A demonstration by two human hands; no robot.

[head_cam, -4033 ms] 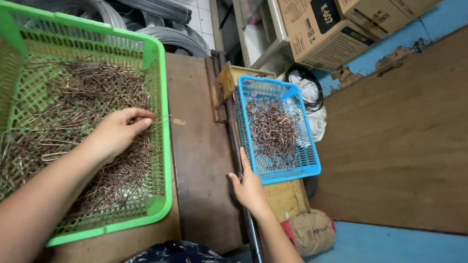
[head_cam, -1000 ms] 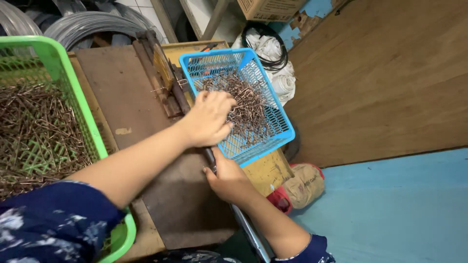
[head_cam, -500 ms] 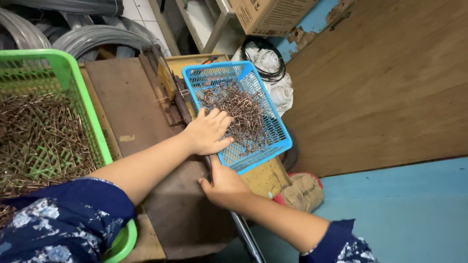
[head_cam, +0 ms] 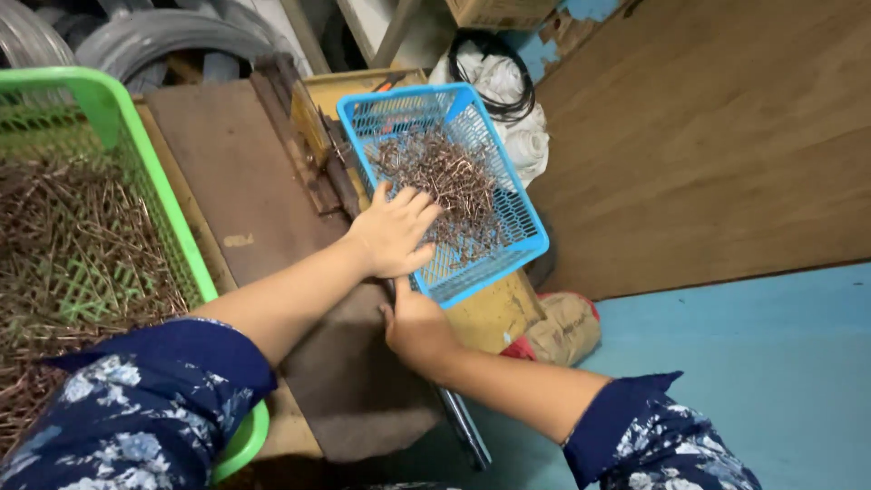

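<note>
Left hand point(head_cam: 396, 231) slid back, maybe touching blue basket point(head_cam: 522, 227) nails point(head_cam: 449, 181)

Blue basket point(head_cam: 517, 218) and green basket point(head_cam: 136, 145): glossy moulded plastic mesh, both holding dull brown, rusty-looking metal nails point(head_cam: 454, 181). Board point(head_cam: 236, 172) beneath: matt, worn dark wood; wall panel point(head_cam: 726, 136): smooth brown wood. Sleeves point(head_cam: 136, 408): soft printed cloth.
</note>
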